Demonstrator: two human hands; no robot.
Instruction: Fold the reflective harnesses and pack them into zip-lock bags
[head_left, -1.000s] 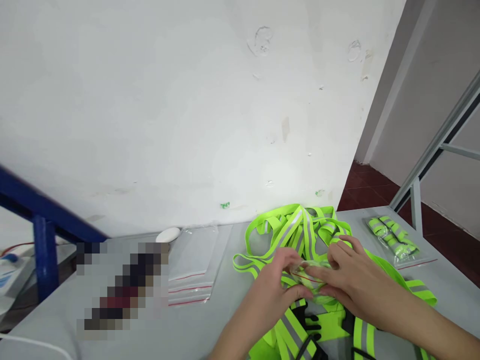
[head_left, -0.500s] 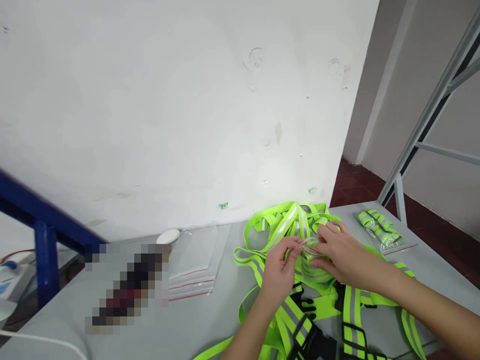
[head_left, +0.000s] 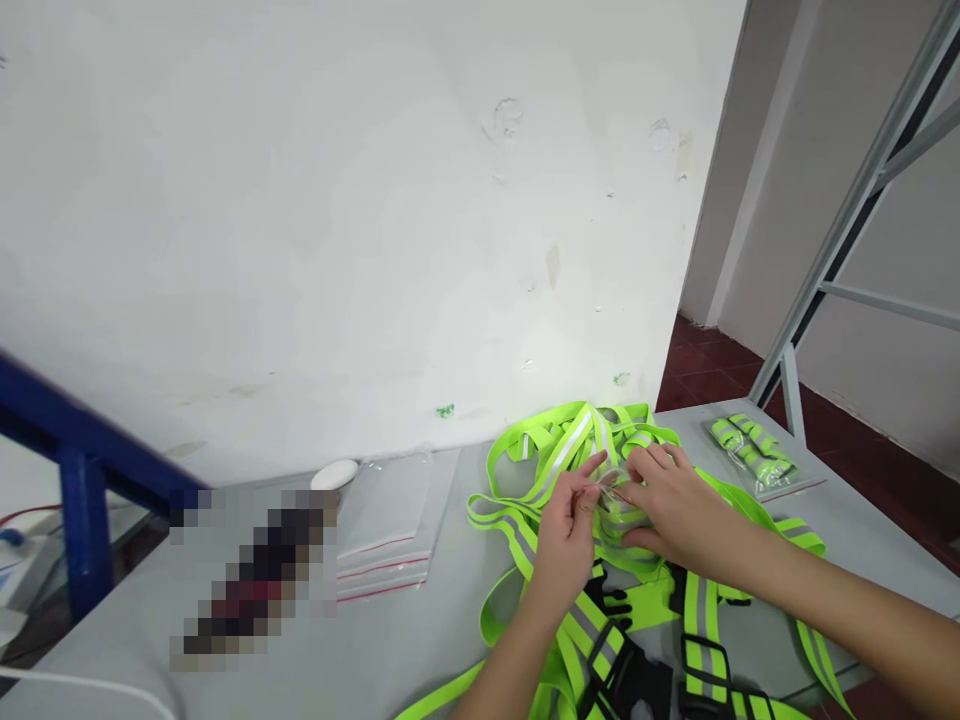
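The bag point(head_left: 616, 522) between the fingers point(head_left: 583, 508) is glossy clear plastic; the straps point(head_left: 519, 531) around them, cloth; the desk point(head_left: 375, 660) below, smooth, matt.

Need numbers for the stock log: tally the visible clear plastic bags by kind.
Flat, red-striped clear plastic bags: 3 visible; overlapping, more may be hidden
Packed clear plastic bag, neon yellow-green inside, lying far right: 1
Held clear plastic bag, between left hand and right hand: 1
Total: 5 visible
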